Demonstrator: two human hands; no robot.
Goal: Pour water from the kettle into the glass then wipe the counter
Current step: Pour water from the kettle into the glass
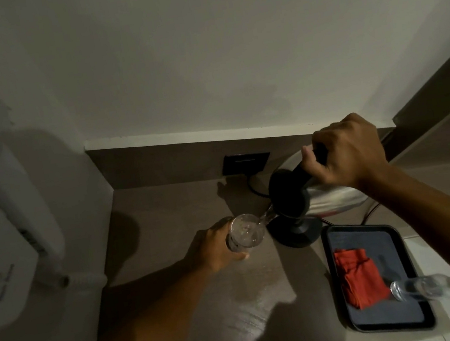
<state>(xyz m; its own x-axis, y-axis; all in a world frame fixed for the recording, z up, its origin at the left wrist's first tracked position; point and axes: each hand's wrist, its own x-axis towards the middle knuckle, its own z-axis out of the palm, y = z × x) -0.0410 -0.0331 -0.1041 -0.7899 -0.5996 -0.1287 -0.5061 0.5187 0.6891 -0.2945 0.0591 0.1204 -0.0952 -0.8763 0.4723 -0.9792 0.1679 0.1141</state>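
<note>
Your right hand (347, 151) is wrapped tight around the black handle of the kettle (307, 195), which is lifted off its round base (296, 231) and tipped left, water running from the spout. Your left hand (215, 248) is closed around the glass (245, 232), which stands on the bench (209, 305) just beside the base. The bench is a brownish surface set in a dim corner, with pale walls (200, 56) and a dark socket plate (246, 162) behind. To the right, a black tray (389, 321) carries a folded red cloth (359, 278) and a second clear glass (422, 288).
</note>
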